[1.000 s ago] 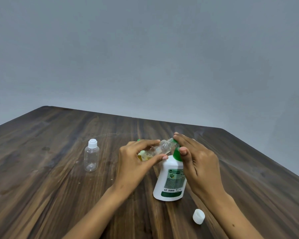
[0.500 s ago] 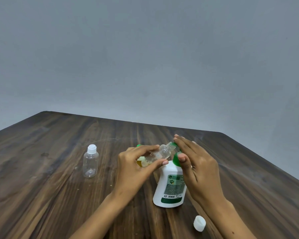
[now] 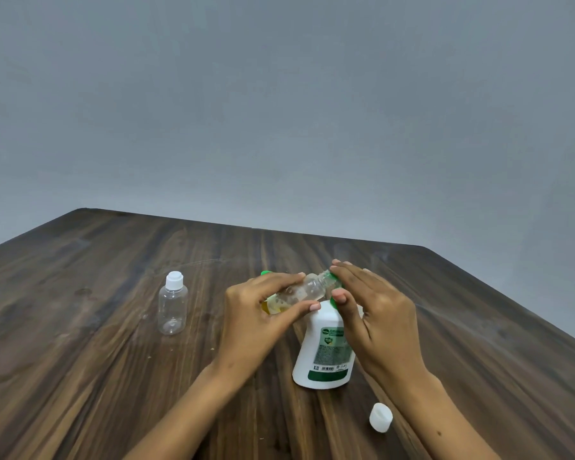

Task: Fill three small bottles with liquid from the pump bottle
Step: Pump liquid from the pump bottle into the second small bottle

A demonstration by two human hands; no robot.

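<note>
Capped bottle stands L; loose cap lies R of pump bottle.

One head-worn view looks forward and down, apparently from close, across the wooden table.

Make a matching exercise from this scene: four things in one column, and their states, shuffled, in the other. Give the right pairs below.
Things
1. small bottle
2. capped bottle
3. pump bottle
4. loose cap

States
A. stands upright and empty, left of both hands
B. lies on the table, near the right forearm
C. tilted, held in the left hand, mouth at the green pump
D. stands on the table, right hand flat on its pump

Pairs: 1-C, 2-A, 3-D, 4-B
</note>
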